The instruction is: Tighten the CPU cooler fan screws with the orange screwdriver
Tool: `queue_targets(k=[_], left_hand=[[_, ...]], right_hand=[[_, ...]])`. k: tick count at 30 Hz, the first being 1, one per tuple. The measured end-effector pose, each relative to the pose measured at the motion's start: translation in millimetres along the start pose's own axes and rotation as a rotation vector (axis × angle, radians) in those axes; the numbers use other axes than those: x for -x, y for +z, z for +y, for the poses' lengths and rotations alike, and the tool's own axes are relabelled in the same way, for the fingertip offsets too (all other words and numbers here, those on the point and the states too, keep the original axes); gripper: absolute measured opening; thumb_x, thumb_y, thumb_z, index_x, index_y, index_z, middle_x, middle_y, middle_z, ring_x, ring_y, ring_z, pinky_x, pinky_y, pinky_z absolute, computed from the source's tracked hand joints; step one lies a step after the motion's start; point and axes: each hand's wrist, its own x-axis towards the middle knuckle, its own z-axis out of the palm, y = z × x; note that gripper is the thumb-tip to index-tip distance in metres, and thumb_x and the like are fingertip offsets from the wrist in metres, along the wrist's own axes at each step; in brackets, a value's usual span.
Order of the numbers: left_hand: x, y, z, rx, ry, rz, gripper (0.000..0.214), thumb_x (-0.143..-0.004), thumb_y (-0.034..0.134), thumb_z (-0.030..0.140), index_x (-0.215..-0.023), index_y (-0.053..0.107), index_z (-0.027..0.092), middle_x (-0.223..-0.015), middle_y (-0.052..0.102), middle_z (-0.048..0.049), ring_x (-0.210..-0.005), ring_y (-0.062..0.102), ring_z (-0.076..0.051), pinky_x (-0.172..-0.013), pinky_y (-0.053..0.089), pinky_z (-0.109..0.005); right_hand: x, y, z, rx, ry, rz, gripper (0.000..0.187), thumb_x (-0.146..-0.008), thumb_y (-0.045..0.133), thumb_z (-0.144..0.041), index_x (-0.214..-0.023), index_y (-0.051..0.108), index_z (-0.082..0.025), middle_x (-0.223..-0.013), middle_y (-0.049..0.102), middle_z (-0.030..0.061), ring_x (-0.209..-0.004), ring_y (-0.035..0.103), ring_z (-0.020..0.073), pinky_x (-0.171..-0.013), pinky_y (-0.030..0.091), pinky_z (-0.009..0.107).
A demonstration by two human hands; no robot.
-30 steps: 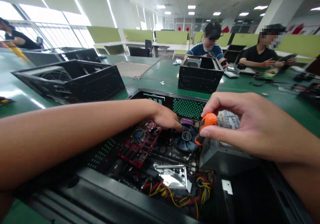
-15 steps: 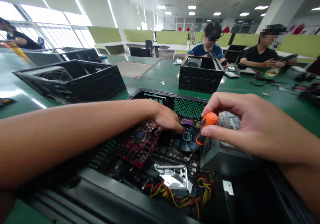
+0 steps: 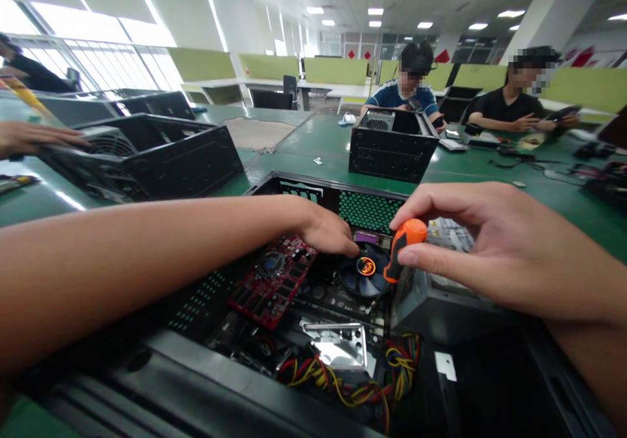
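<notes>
An open computer case (image 3: 147, 353) lies on the bench before me, its inside facing up. My right hand (image 3: 470, 249) grips a screwdriver with an orange and black handle (image 3: 405, 249) between thumb and fingers. The tool points down beside the cooling fan (image 3: 365, 284); its tip is hidden. My left hand (image 3: 330, 232) reaches over the case to the fan's upper left edge. One finger stretches toward the fan, and the others are mostly hidden behind the hand. Left of the fan is a red circuit card (image 3: 272, 281) with a round cooler.
The power supply (image 3: 435, 301) sits right of the fan. Bundled wires (image 3: 343, 389) and a shiny metal bracket (image 3: 343, 346) lie in front. Other cases (image 3: 186, 157) (image 3: 392, 151) stand beyond. Another person's hand (image 3: 39, 139) rests at the left case; two people sit opposite.
My left finger has drawn back from the fan's hub to its edge. The hub's label now looks orange instead of blue. Another person's hand has come in at the left case.
</notes>
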Motion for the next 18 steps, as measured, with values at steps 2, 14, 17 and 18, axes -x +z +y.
queue_targets(k=[2, 14, 17, 18], left_hand=[[-0.6, -0.2, -0.8, -0.076, 0.038, -0.058, 0.057, -0.093, 0.043, 0.049, -0.124, 0.077, 0.015, -0.129, 0.076, -0.0142, -0.111, 0.069, -0.031, -0.093, 0.052, -0.035], [-0.8, 0.7, -1.1, -0.084, 0.044, -0.061, 0.053, -0.089, 0.049, 0.047, -0.123, 0.076, 0.016, -0.123, 0.077, -0.0127, -0.104, 0.069, -0.029, -0.087, 0.053, -0.034], [0.1, -0.1, -0.1, -0.07, 0.03, -0.074, 0.053, -0.089, 0.049, 0.046, -0.124, 0.075, 0.015, -0.125, 0.076, -0.0134, -0.105, 0.069, -0.03, -0.089, 0.053, -0.035], [0.4, -0.3, 0.2, -0.065, 0.025, -0.08, 0.053, -0.089, 0.05, 0.045, -0.125, 0.075, 0.015, -0.125, 0.076, -0.0137, -0.105, 0.069, -0.03, -0.089, 0.053, -0.035]], right_hand=[[0.5, 0.8, 0.8, 0.033, -0.051, 0.025, 0.01, -0.091, 0.073, -0.032, -0.099, 0.077, -0.03, -0.1, 0.079, -0.0006, -0.087, 0.071, 0.0246, -0.072, 0.055, 0.037], [-2.2, 3.4, 0.0, 0.128, -0.054, 0.078, 0.007, -0.093, 0.071, -0.03, -0.096, 0.077, -0.03, -0.092, 0.08, -0.0026, -0.076, 0.073, 0.0215, -0.063, 0.056, 0.034], [-2.1, 4.2, 2.0, 0.141, -0.076, 0.142, 0.022, -0.095, 0.067, -0.024, -0.113, 0.078, -0.03, -0.106, 0.082, -0.0011, -0.089, 0.076, 0.0235, -0.075, 0.061, 0.035], [-1.9, 4.3, 3.2, 0.151, -0.079, 0.176, 0.025, -0.095, 0.066, -0.023, -0.116, 0.078, -0.029, -0.108, 0.082, -0.0003, -0.091, 0.077, 0.0238, -0.078, 0.062, 0.036]])
